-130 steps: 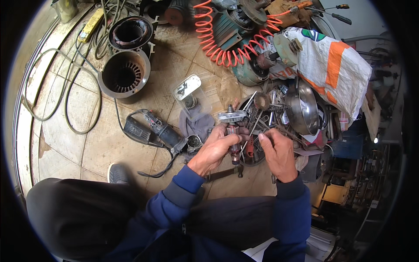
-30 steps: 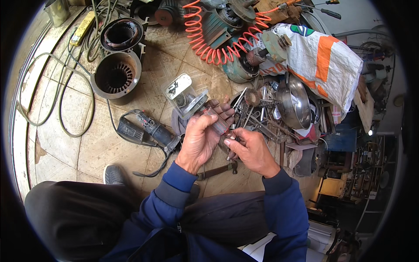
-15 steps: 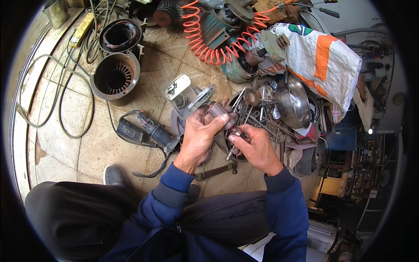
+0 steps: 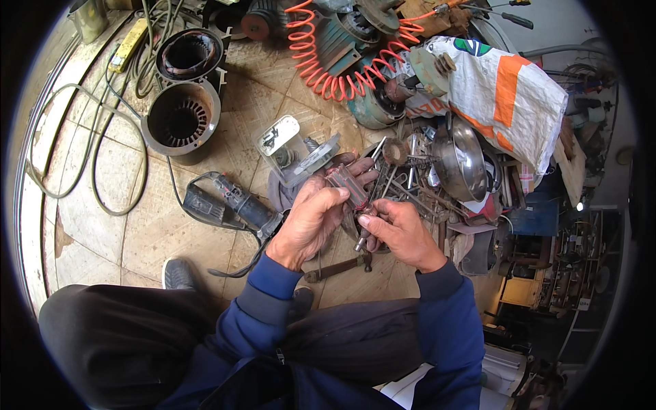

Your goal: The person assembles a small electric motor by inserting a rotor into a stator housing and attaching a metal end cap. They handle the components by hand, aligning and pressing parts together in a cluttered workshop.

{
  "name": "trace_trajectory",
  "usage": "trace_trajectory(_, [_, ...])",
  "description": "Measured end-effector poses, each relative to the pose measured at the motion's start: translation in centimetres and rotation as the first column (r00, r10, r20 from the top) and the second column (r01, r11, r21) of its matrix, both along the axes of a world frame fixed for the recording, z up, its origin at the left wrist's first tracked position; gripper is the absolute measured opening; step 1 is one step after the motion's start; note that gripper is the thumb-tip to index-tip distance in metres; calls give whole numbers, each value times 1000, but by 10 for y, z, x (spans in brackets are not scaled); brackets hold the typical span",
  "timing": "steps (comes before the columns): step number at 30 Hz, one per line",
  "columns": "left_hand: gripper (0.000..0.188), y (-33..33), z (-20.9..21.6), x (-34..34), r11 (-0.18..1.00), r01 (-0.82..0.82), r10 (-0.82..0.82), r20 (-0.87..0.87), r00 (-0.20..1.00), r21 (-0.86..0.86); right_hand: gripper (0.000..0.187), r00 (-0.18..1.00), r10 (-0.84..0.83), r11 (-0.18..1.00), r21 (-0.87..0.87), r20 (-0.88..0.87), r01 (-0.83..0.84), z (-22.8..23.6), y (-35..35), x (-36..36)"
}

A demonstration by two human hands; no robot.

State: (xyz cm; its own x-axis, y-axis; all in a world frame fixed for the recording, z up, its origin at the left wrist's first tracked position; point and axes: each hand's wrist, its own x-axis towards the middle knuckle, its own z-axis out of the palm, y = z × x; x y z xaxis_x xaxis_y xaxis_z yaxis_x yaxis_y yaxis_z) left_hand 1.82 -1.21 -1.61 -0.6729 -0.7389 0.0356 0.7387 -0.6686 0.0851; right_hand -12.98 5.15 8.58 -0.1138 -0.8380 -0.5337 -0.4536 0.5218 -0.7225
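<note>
My left hand (image 4: 311,219) grips a small dark reddish ribbed part (image 4: 346,183), fingers curled over it. My right hand (image 4: 400,232) pinches a thin metal tool or shaft (image 4: 363,236) just below that part, both hands close together above the floor. Right behind the hands lies a heap of metal tools and wrenches (image 4: 410,181). A hammer-like tool (image 4: 338,266) lies on the floor beneath my wrists.
An angle grinder (image 4: 236,201) with its cable lies to the left. A clear plastic box (image 4: 283,140), two motor housings (image 4: 181,119), an orange coiled hose (image 4: 328,65), a steel bowl (image 4: 465,160) and a white and orange sack (image 4: 506,89) surround the spot. My shoe (image 4: 179,273) rests below.
Over the last seconds my hands shifted left from the tool heap and came together. In the last half second my left fingers curled tighter over the reddish part.
</note>
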Motion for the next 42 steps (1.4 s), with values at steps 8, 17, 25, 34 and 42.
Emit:
trace_trajectory(8, [46,1,-8,0,982,-16,103,467,878,-187,24,985,44,996,-65,-166,-55,-2,3,-2])
trace_trajectory(17, [29,4,1,-3,978,-18,160,690,706,-209,25,899,134,946,-217,-417,-242,6,2,23])
trace_trajectory(25, [60,-1,0,5,997,18,-12,77,997,-72,24,927,121,983,-86,-356,-161,6,1,8])
trace_trajectory(34, [48,4,-6,-4,999,-44,50,241,969,-28,23,875,45,950,-249,-483,-187,6,1,19])
trace_trajectory(42, [44,6,-14,-3,996,-20,17,25,1000,88,26,856,42,921,-313,-515,-234,3,2,22])
